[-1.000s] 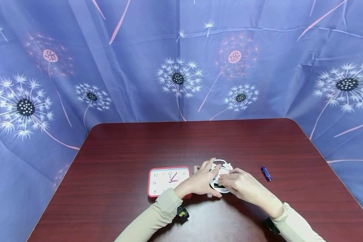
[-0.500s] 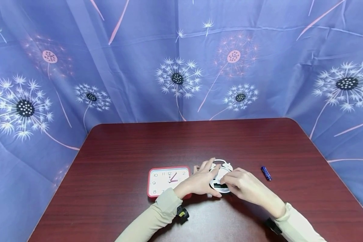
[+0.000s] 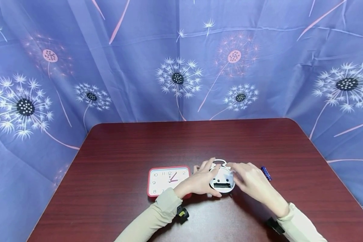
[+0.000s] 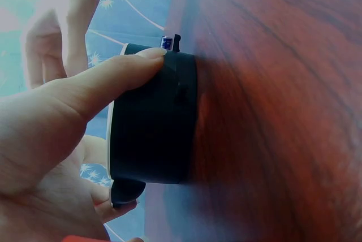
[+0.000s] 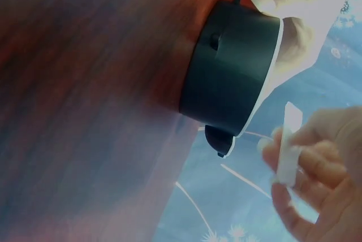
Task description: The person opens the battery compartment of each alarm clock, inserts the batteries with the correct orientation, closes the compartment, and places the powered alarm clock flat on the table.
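Note:
A twin-bell alarm clock [image 3: 223, 178] lies with its white back up on the table. Its black battery compartment [image 3: 222, 185] is uncovered, a dark slot in the lower part of the back. My left hand [image 3: 202, 181] grips the clock from the left, thumb pressed to the black side [image 4: 153, 123]. Over the clock's right edge, my right hand [image 3: 254, 183] pinches a small flat white battery cover [image 5: 289, 146] between thumb and fingers. In the right wrist view the cover is apart from the clock. The clock's face is turned down and hidden.
A red-framed rectangular clock [image 3: 160, 183] lies face up just left, partly under my left forearm. Beyond my right hand lies a blue battery [image 3: 266, 173]. The dark red wooden table [image 3: 133, 144] ends at a blue dandelion-print curtain [image 3: 139, 67].
My right hand has moved off the battery compartment, up and to the right, with the white cover in its fingers. The compartment now shows in full. My left hand stays put.

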Available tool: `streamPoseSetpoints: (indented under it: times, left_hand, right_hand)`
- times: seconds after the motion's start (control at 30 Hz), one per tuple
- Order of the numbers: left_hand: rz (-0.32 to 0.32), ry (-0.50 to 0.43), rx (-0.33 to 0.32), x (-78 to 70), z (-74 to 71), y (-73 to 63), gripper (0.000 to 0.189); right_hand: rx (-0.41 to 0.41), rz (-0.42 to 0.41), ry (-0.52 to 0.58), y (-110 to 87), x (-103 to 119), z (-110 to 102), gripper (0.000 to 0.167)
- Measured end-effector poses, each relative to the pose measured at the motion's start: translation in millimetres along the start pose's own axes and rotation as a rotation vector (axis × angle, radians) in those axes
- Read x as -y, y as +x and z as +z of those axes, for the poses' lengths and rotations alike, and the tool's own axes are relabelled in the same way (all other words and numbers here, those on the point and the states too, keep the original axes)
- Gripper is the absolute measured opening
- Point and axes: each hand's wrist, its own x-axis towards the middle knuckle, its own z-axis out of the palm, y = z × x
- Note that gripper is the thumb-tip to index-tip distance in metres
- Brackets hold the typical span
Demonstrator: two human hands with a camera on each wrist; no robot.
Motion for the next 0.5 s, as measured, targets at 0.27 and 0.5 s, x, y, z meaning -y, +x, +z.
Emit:
streamPoseSetpoints:
  times: [0.27, 0.5]
  left_hand:
    - [-0.006, 0.007, 0.001, 0.3, 1.3, -0.3, 0.100]
    - [-0.007, 0.004, -0.006, 0.6, 1.7, -0.5, 0.101]
  right_hand:
    - [0.009, 0.294, -0.064, -1.8, -1, -4, 0.027]
    - [0.081, 0.553, -0.085, -3.5, 0, -13, 0.025]
